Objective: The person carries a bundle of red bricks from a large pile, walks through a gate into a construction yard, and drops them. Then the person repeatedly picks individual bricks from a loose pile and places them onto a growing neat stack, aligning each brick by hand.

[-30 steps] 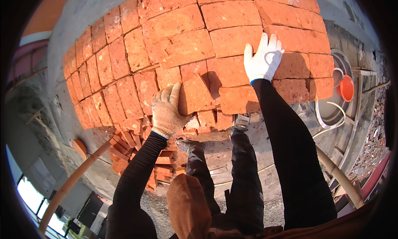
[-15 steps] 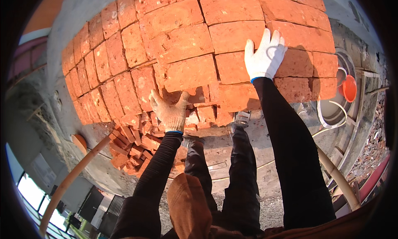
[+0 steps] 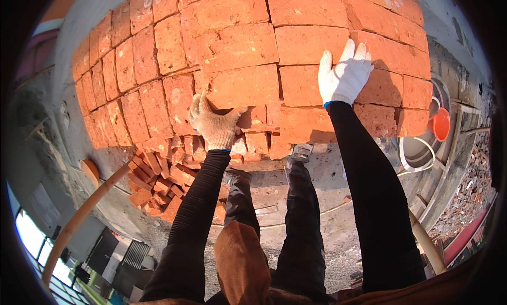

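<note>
in the head view, the left hand (image 3: 215, 126), in a beige knit glove, is at the near edge of a neatly laid stack of red clay bricks (image 3: 311, 40). its thumb and fingers are spread apart, unclenched, with the fingertips at the near left corner of a brick (image 3: 240, 85) on the stack's top; whether they press on it i cannot tell. that brick lies flat, its long side toward the person, next to a dark gap on its right.

the right hand (image 3: 346, 76), in a white knit glove, rests palm down on the bricks further right, fingers extended and gripping nothing.

both arms wear black sleeves (image 3: 377, 194). below the stack, to the left, is a loose heap of bricks (image 3: 158, 183) on the ground, near a wooden pole (image 3: 87, 218). the person's shoe (image 3: 301, 153) stands close to the stack's near side. at the right are an orange bucket (image 3: 441, 124) and a pale hose (image 3: 417, 170).
</note>
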`<action>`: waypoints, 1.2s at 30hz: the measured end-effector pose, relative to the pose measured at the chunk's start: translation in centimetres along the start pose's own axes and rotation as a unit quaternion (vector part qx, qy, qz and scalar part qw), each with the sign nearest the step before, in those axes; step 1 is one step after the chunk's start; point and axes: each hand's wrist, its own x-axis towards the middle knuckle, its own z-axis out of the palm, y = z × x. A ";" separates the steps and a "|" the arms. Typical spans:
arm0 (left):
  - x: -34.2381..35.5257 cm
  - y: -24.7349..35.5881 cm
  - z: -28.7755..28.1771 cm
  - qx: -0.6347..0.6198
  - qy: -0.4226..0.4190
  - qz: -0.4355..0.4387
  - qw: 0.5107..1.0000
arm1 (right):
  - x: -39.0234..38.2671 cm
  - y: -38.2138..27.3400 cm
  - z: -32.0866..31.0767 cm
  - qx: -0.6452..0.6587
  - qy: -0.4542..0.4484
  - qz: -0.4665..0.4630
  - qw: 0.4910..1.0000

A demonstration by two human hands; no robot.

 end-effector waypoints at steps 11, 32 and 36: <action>-11.3 5.4 0.9 -0.101 0.018 -0.099 0.990 | -0.6 1.1 2.7 -0.009 0.083 -0.062 0.995; -52.3 -54.3 -15.2 -0.156 -0.044 -0.612 0.774 | -24.9 -28.0 -10.4 0.336 -0.176 -0.430 0.819; -57.6 -53.8 -14.4 -0.262 0.012 -0.671 0.693 | -40.8 -42.1 -10.7 0.329 -0.320 -0.605 0.651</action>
